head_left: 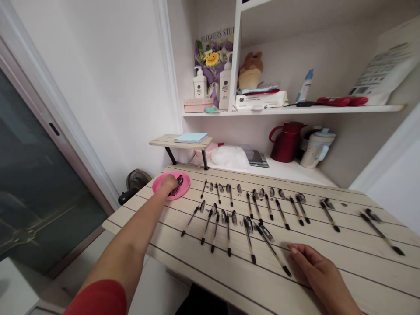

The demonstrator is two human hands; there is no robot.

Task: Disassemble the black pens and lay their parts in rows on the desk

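My left hand [169, 183] reaches into a round pink plate [156, 192] at the table's far left. Several dark pen parts [179, 184] lie in the plate against the hand. My left fingers point away and are hidden, so their grip does not show. Low on the right, my right hand [311, 262] rests over the table, thumb and forefinger tips together, with nothing visible between them. Nearest to it lies a black-ended pen [273, 249] with its clear-and-black cap [267, 232] alongside. More uncapped pens [215, 232] and loose caps [234, 217] spread in two rough rows.
The slatted wooden table [157, 229] carries a small raised stand [160, 141] with blue paper [191, 137]. Behind are a red jug [287, 142], a pale bottle [315, 148] and a white plastic bag [229, 156]. A white shelf [295, 110] holds pump bottles [200, 83] and a plush toy [251, 72].
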